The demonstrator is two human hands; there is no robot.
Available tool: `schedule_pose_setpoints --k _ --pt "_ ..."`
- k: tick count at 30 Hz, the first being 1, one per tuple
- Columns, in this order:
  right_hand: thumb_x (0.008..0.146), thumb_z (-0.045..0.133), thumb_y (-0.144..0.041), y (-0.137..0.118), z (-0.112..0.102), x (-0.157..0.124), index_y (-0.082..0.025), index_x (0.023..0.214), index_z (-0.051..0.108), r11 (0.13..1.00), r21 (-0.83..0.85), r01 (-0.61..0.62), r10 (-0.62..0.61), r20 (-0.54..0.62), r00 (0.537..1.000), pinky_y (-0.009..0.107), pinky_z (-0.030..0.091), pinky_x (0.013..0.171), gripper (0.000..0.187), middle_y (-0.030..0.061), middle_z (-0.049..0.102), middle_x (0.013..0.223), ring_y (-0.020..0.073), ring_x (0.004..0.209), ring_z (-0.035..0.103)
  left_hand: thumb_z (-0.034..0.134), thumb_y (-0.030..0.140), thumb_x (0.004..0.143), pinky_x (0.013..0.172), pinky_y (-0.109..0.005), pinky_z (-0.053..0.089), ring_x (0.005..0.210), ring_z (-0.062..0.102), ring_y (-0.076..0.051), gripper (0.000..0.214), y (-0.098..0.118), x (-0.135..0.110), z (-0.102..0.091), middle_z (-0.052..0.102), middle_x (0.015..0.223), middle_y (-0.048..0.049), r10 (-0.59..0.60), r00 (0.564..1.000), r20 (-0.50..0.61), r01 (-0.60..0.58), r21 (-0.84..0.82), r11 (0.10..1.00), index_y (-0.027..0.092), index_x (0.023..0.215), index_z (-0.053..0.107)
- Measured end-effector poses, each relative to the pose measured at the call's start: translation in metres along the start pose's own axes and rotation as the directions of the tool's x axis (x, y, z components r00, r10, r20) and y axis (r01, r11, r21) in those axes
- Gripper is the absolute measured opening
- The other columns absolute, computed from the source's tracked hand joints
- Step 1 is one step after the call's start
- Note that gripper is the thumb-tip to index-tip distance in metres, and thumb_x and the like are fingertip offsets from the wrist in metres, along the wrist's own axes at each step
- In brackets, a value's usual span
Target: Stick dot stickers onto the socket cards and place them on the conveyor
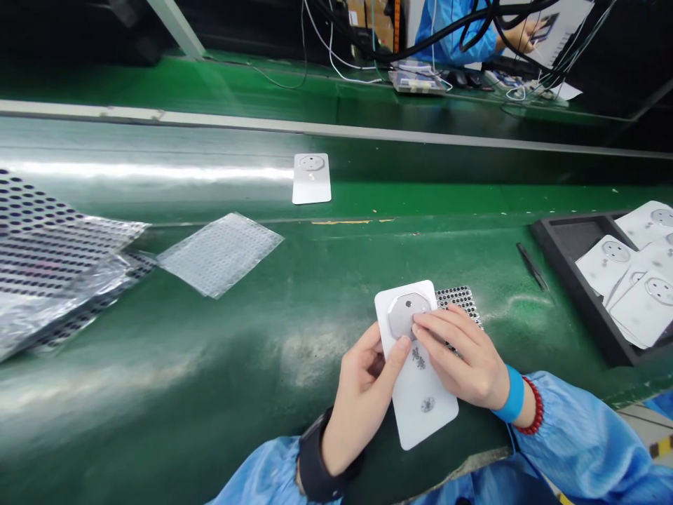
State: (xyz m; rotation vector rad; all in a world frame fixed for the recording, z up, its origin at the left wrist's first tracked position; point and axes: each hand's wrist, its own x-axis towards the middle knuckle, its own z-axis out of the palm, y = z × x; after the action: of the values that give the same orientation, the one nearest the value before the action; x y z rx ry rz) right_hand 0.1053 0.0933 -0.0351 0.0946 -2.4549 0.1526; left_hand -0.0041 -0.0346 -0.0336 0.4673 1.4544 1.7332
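A white rounded rectangular panel point(425, 414) is tilted in front of me, with a grey eight-sided piece point(402, 312) near its top and dark printed marks below. My left hand point(365, 393) is closed on the panel's left edge, thumb on its face. With fingertips together on the grey piece, my right hand point(463, 354) is closed; whatever may be under them is hidden. A black dot shows on the grey piece above those fingertips. Partly behind the panel and right hand lies a sheet of small black dots point(463, 300).
Black tweezers point(532, 266) lie beside a black tray point(573, 301) of similar white panels point(646, 301). Another panel point(312, 184) lies farther back. Dotted sheets point(47, 238) and a clear sheet point(221, 254) are left. Beyond hang cables point(446, 42), near another person's hand point(519, 38).
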Motion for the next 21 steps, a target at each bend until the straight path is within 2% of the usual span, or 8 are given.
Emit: schedule_pose_setpoints --k 3,10,13,17,21 --pt "0.090 0.045 -0.003 -0.0017 -0.0004 0.0008 -0.008 0.111 0.063 0.999 0.045 -0.014 0.016 -0.024 1.000 0.042 0.052 0.098 0.028 0.0151 0.070 0.107 0.0217 0.108 0.063 0.071 0.036 0.080 0.057 -0.020 0.053 0.069 0.067 -0.016 0.033 0.0017 0.0030 0.0010 0.074 0.088 -0.0064 -0.028 1.000 -0.005 0.028 -0.037 0.999 0.014 0.106 0.067" --pt "0.087 0.046 0.000 -0.0040 0.0005 -0.0028 -0.006 0.122 0.057 0.959 0.275 -0.066 0.091 -0.079 0.993 0.043 0.054 0.094 0.037 0.0183 0.065 0.114 0.0247 0.114 0.058 0.074 0.032 0.077 0.055 -0.019 0.052 0.069 0.069 -0.017 0.029 0.0030 0.0044 -0.0008 0.075 0.082 -0.0060 -0.021 1.000 -0.018 0.020 -0.016 1.000 0.014 0.100 0.070" --pt "0.086 0.048 0.000 -0.0055 0.0000 -0.0036 -0.011 0.127 0.056 0.938 0.307 -0.158 0.204 -0.122 0.971 0.043 0.053 0.097 0.042 0.0181 0.059 0.124 0.0251 0.120 0.055 0.073 0.031 0.076 0.055 -0.021 0.053 0.065 0.068 -0.017 0.026 0.0036 0.0033 -0.0018 0.074 0.078 -0.0054 -0.021 0.999 -0.034 0.022 0.012 1.000 0.014 0.095 0.070" --pt "0.087 0.051 -0.001 -0.0079 -0.0010 -0.0022 -0.016 0.134 0.050 0.854 0.404 -0.328 0.402 -0.110 0.909 0.041 0.051 0.102 0.049 0.0160 0.054 0.135 0.0242 0.125 0.054 0.073 0.028 0.075 0.054 -0.021 0.053 0.063 0.067 -0.017 0.022 0.0038 0.0023 -0.0003 0.073 0.075 -0.0056 0.009 0.999 -0.047 -0.006 0.074 0.997 0.013 0.090 0.070" --pt "0.089 0.051 -0.003 -0.0081 -0.0002 -0.0019 -0.017 0.135 0.050 0.814 0.464 -0.348 0.419 -0.055 0.906 0.041 0.050 0.104 0.049 0.0138 0.054 0.136 0.0239 0.126 0.054 0.073 0.028 0.073 0.049 -0.020 0.052 0.056 0.065 -0.016 0.023 0.0039 0.0007 0.0008 0.072 0.069 -0.0049 0.022 0.998 -0.054 -0.017 0.104 0.994 0.012 0.089 0.070"
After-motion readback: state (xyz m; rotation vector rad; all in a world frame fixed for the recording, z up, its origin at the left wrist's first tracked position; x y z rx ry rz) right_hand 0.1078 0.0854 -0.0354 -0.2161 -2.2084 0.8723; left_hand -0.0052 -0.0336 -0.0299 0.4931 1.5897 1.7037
